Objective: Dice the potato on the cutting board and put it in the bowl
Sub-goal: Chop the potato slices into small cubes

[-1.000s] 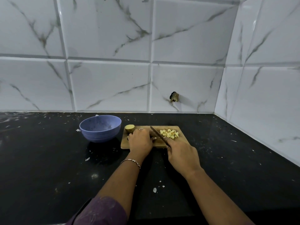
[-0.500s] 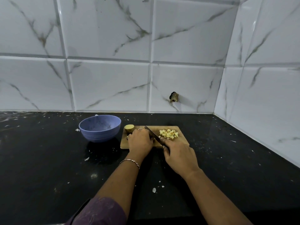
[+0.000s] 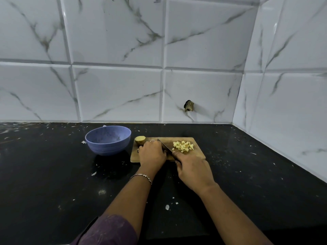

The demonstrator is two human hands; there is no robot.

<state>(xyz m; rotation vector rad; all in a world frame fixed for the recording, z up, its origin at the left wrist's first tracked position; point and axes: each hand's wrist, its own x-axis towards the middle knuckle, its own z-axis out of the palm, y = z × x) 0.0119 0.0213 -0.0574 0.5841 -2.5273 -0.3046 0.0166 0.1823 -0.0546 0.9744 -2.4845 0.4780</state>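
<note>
head cam | looks forward-down | over counter point(image 3: 53, 183) | faces tiled corner wall point(image 3: 115, 85)

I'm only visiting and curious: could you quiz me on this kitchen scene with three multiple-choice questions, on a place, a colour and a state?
1. Where is the bowl relative to the cutting board?
A. To its left
B. To its right
C. On top of it

2. What colour is the bowl?
A. Red
B. Blue
C. White

3. What is the right hand doing?
A. Lying flat and open
B. Holding the bowl
C. Gripping the knife

Answers: 1 A, it stands off the board's left edge. 2 B, its wall is plainly blue. 3 C, its curled fingers hold the knife, blade angled across the board.
</note>
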